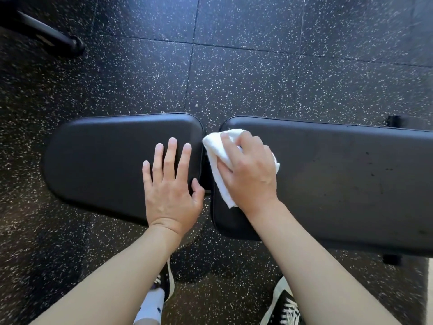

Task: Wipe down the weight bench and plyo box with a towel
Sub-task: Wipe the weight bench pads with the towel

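The weight bench [328, 184] has 2 black pads that lie side by side across the middle, with a thin gap between them. The right hand [248, 170] presses a folded white towel [218, 156] on the long pad, right at the gap, at about 3 o'clock from the left hand [171, 184]. Its fingers curl over the towel, so it holds the towel as it pushes down, likely so the towel does not slip while it rubs. The left hand lies flat and relaxed on the short pad, fingers spread, holding nothing, probably to steady the person. No plyo box is in view. Speckled floor [257, 66] lies all around, and shoes [283, 306] show at 6 o'clock.
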`<state>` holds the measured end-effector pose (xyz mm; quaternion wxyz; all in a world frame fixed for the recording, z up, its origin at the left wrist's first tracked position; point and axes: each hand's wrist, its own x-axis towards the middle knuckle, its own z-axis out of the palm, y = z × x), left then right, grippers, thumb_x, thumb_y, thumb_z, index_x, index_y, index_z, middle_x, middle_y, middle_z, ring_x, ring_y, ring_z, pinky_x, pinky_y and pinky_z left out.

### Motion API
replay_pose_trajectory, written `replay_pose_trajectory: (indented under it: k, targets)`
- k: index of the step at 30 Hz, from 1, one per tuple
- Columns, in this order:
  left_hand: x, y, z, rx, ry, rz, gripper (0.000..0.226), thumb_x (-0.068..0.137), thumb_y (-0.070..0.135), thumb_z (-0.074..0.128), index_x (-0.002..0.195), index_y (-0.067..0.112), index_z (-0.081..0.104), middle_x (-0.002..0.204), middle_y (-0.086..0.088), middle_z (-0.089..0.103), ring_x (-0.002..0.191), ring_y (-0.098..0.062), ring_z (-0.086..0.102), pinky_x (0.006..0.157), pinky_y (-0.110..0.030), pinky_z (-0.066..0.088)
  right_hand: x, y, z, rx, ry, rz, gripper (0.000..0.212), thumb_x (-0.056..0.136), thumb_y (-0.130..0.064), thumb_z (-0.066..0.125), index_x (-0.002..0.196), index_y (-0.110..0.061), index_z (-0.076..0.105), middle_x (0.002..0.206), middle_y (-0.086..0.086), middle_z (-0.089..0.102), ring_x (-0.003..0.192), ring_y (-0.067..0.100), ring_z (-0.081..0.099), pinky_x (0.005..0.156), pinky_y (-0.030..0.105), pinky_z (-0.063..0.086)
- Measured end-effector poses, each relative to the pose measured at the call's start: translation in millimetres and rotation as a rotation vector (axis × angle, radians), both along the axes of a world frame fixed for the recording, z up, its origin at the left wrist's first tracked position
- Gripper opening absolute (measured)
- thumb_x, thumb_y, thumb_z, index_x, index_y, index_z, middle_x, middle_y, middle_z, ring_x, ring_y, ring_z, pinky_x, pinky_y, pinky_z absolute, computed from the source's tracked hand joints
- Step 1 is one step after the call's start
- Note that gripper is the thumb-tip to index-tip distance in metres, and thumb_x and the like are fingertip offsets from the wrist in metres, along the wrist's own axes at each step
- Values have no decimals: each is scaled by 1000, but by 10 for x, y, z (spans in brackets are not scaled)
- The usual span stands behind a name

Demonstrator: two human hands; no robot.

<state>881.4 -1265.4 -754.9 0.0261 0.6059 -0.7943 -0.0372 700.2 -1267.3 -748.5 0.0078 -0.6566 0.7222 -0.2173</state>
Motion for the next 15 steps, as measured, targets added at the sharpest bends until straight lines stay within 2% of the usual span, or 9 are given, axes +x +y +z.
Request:
replay_pose_trajectory:
  k: [2, 7, 13, 15]
  targets:
    - [9, 5, -3, -7, 0, 1, 76, 92, 36, 47, 166, 22, 31, 175, -8, 21, 162, -33, 16, 127, -62, 19, -186, 59, -17, -23, -1, -2, 29, 94, -28, 66, 119, -14, 74, 94, 10, 61, 76, 32, 54, 62, 45, 44]
    - [-4, -1, -9, -6, 1, -1, 77, 92, 37, 45, 166, 21, 31, 174, -9, 22, 162, -35, 17, 126, -62, 19, -897, 200, -39, -47, -20, -306, 24, 95, -28, 64, 112, -12, 72, 90, 15, 55, 75, 35, 54, 62, 47, 49]
    - [-21, 1, 2, -3, 5, 5, 76, 92, 36, 45, 165, 21, 32, 174, -9, 25, 161, -35, 19, 126, -63, 20, -289, -220, -12, 35, -29, -277, 27, 93, -35, 66, 108, -14, 73, 94, 12, 59, 77, 34, 56, 64, 43, 44]
    - [-25, -6, -2, -5, 5, 6, 76, 92, 36, 44, 165, 21, 32, 174, -9, 24, 161, -35, 19, 126, -62, 20, -87, -477, -3, 30, -24, -224, 23, 93, -37, 68, 97, -15, 71, 93, 9, 58, 78, 32, 55, 65, 41, 39]
